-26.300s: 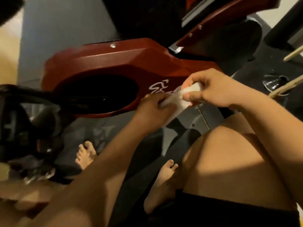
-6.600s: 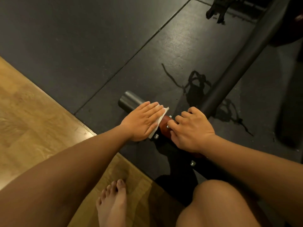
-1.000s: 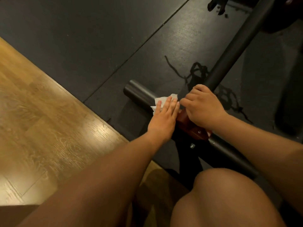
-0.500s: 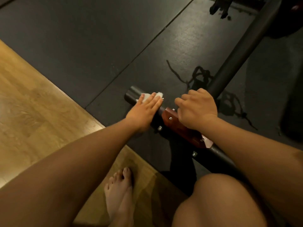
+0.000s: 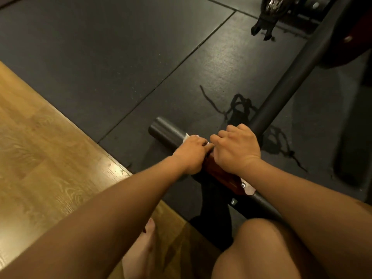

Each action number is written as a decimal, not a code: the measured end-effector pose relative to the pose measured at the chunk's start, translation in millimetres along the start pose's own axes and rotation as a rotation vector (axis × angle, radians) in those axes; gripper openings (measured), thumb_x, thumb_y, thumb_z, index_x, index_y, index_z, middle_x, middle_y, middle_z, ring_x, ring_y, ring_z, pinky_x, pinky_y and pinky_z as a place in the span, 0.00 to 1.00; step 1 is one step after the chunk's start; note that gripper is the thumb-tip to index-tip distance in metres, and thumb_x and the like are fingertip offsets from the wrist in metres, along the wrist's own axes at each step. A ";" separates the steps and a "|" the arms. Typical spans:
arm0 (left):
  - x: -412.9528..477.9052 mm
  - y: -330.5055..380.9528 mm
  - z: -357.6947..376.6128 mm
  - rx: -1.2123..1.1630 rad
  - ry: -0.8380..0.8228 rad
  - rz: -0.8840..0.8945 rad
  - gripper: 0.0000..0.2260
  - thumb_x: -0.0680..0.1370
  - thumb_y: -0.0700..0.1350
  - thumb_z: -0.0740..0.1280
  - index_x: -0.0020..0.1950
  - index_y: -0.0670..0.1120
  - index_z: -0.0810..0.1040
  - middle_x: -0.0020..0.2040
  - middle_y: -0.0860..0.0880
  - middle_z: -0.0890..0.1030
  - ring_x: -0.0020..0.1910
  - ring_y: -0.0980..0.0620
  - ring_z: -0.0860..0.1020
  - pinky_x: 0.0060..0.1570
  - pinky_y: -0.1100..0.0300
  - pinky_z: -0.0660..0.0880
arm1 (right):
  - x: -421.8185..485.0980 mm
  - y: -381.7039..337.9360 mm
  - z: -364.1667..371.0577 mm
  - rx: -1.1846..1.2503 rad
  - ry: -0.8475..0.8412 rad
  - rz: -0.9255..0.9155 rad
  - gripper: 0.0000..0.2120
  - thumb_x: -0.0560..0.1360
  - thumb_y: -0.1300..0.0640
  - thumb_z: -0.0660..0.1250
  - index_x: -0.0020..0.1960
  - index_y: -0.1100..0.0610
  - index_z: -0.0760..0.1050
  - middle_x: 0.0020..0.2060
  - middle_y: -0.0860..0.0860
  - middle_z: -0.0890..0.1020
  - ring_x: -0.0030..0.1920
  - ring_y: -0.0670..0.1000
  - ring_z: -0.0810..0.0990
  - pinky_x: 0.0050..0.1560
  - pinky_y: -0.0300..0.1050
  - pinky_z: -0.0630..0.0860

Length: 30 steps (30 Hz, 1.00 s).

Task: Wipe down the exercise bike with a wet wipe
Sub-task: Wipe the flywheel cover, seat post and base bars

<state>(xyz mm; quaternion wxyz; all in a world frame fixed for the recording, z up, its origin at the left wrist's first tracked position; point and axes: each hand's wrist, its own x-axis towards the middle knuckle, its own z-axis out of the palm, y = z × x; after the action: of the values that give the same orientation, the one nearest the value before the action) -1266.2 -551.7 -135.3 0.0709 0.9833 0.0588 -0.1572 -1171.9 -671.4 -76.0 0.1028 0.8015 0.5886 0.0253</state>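
At frame centre a wet wipe [image 5: 187,137] is gripped against the bike's floor bar [image 5: 167,131] by the left hand [image 5: 190,154], fingers curled. The bar's bare end is seen running up-left from them, while the right hand [image 5: 237,151] is clenched over the red bracket [image 5: 221,178].

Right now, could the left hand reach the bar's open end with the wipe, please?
Probably yes. The left hand holds the wipe on the bar, and the stretch to its end is bare; the right hand holds the bracket, the other way.
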 end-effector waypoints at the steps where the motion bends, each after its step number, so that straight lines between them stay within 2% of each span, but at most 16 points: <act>1: -1.4 3.5 0.7 -0.023 0.008 0.008 0.26 0.73 0.45 0.67 0.71 0.46 0.68 0.63 0.44 0.75 0.63 0.44 0.72 0.66 0.54 0.63 | 0.1 -0.5 1.3 -0.003 -0.004 -0.001 0.14 0.78 0.46 0.54 0.48 0.49 0.77 0.42 0.47 0.81 0.46 0.53 0.76 0.48 0.49 0.65; 3: -2.2 -10.5 -3.6 -0.094 -0.004 0.012 0.30 0.70 0.43 0.69 0.72 0.45 0.67 0.64 0.44 0.76 0.63 0.44 0.73 0.66 0.54 0.64 | -0.2 -1.1 3.0 -0.010 0.000 0.001 0.15 0.78 0.44 0.54 0.49 0.49 0.76 0.42 0.48 0.81 0.46 0.53 0.76 0.47 0.49 0.65; 6: 6.9 -47.4 -10.4 -0.104 -0.121 -0.132 0.39 0.66 0.43 0.69 0.77 0.44 0.61 0.65 0.40 0.77 0.64 0.40 0.75 0.66 0.50 0.69 | 0.0 -0.2 1.4 -0.010 -0.017 -0.006 0.13 0.78 0.47 0.53 0.49 0.49 0.76 0.43 0.47 0.81 0.48 0.52 0.76 0.48 0.48 0.64; 7: 10.7 -59.4 -11.3 -0.063 -0.144 -0.177 0.39 0.64 0.44 0.70 0.76 0.46 0.64 0.64 0.41 0.78 0.63 0.40 0.75 0.65 0.49 0.70 | 0.0 0.2 0.9 -0.004 -0.024 -0.011 0.13 0.78 0.48 0.53 0.49 0.49 0.75 0.43 0.47 0.80 0.48 0.52 0.76 0.48 0.48 0.64; 9: 14.0 -81.5 -14.5 0.037 -0.169 -0.212 0.33 0.65 0.46 0.70 0.70 0.48 0.72 0.64 0.44 0.79 0.63 0.42 0.75 0.65 0.49 0.69 | -0.5 1.2 0.9 0.010 -0.026 -0.011 0.13 0.78 0.48 0.53 0.48 0.49 0.75 0.44 0.47 0.80 0.49 0.52 0.76 0.48 0.48 0.63; 11: 12.7 -100.3 -15.7 0.093 -0.162 -0.246 0.28 0.72 0.52 0.68 0.72 0.50 0.72 0.69 0.46 0.75 0.69 0.44 0.71 0.70 0.48 0.63 | -0.8 2.0 2.4 0.012 -0.007 -0.011 0.13 0.78 0.48 0.53 0.48 0.49 0.75 0.44 0.47 0.81 0.49 0.52 0.76 0.49 0.48 0.64; 13: 9.2 -107.8 -10.4 0.057 -0.096 -0.350 0.27 0.75 0.51 0.67 0.73 0.48 0.70 0.71 0.46 0.72 0.72 0.45 0.67 0.72 0.50 0.61 | -0.8 2.4 4.6 0.008 -0.006 -0.019 0.14 0.78 0.47 0.53 0.49 0.49 0.76 0.44 0.47 0.81 0.48 0.52 0.76 0.48 0.48 0.63; 17: 3.9 -93.5 10.0 -0.282 0.293 -0.677 0.30 0.72 0.37 0.66 0.74 0.43 0.66 0.71 0.41 0.68 0.73 0.42 0.63 0.74 0.51 0.59 | 0.7 2.4 6.6 0.014 0.005 -0.022 0.14 0.77 0.47 0.52 0.47 0.49 0.76 0.43 0.47 0.81 0.47 0.53 0.76 0.48 0.49 0.65; 20: -5.3 -82.6 12.5 -0.784 0.508 -0.935 0.29 0.74 0.33 0.62 0.75 0.43 0.64 0.71 0.41 0.68 0.72 0.42 0.65 0.73 0.54 0.62 | -0.4 2.6 6.5 0.023 0.008 -0.023 0.15 0.76 0.48 0.51 0.46 0.49 0.76 0.42 0.47 0.81 0.46 0.53 0.76 0.48 0.49 0.65; 23: -10.6 -80.1 10.4 -1.039 0.470 -1.192 0.21 0.78 0.37 0.62 0.72 0.39 0.68 0.69 0.39 0.73 0.68 0.40 0.72 0.63 0.55 0.69 | -1.6 3.3 2.6 0.034 0.008 -0.033 0.16 0.76 0.47 0.50 0.45 0.50 0.75 0.43 0.48 0.81 0.46 0.53 0.76 0.48 0.49 0.65; 28: -15.4 -87.9 12.0 -1.313 0.527 -1.310 0.18 0.75 0.38 0.61 0.65 0.40 0.74 0.58 0.39 0.79 0.54 0.42 0.79 0.36 0.58 0.74 | -1.4 2.2 1.7 0.011 0.000 -0.032 0.15 0.78 0.47 0.51 0.47 0.49 0.75 0.43 0.47 0.81 0.47 0.52 0.76 0.48 0.49 0.66; 29: -17.0 -82.3 14.0 -1.377 0.533 -1.329 0.20 0.75 0.38 0.60 0.66 0.40 0.73 0.55 0.41 0.79 0.51 0.43 0.79 0.35 0.57 0.76 | -1.4 2.2 1.7 0.003 0.003 -0.031 0.15 0.78 0.46 0.51 0.47 0.49 0.75 0.43 0.47 0.81 0.47 0.52 0.76 0.48 0.48 0.66; 30: -17.6 -71.5 16.1 -1.471 0.539 -1.327 0.22 0.74 0.37 0.60 0.69 0.42 0.71 0.52 0.42 0.79 0.49 0.43 0.79 0.38 0.54 0.79 | -1.4 2.2 1.5 -0.003 0.000 -0.030 0.14 0.78 0.46 0.52 0.47 0.49 0.75 0.43 0.47 0.80 0.47 0.52 0.76 0.47 0.48 0.66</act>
<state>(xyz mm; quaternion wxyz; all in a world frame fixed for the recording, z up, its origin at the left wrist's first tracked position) -1297.5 -485.6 -153.5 0.5394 0.4685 0.6863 0.1361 -1170.1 -673.5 -76.9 0.1044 0.7924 0.6005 0.0249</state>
